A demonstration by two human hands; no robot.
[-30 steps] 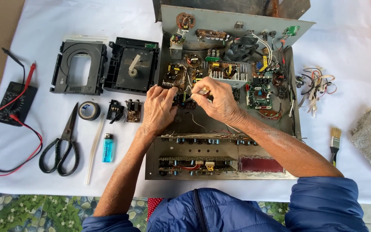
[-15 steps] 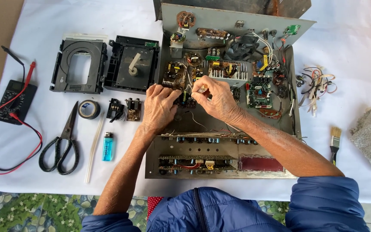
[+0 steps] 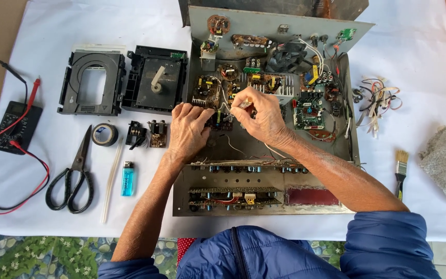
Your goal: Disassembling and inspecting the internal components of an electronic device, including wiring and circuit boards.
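An open grey metal chassis [image 3: 336, 204] full of circuit boards and wiring lies in the middle of the white cloth. My left hand [image 3: 188, 130] rests inside it, fingertips on a small brown circuit board [image 3: 206, 91]. My right hand [image 3: 261, 116] is beside it, thumb and forefinger pinched on a small light-coloured part [image 3: 243, 105] tied to thin white wires. What lies under both palms is hidden.
Left of the chassis lie two black plastic drive frames [image 3: 91, 82] [image 3: 153, 78], a multimeter [image 3: 15, 124] with red and black leads, scissors [image 3: 73, 173], a tape roll [image 3: 104, 134], a blue lighter [image 3: 127, 179] and small modules [image 3: 148, 134]. Right: a wire bundle [image 3: 377, 101], a brush [image 3: 400, 168], a grey rag [image 3: 445, 163].
Both hands stay in the same spot inside the chassis; only the fingers shift slightly around the small part and wires.
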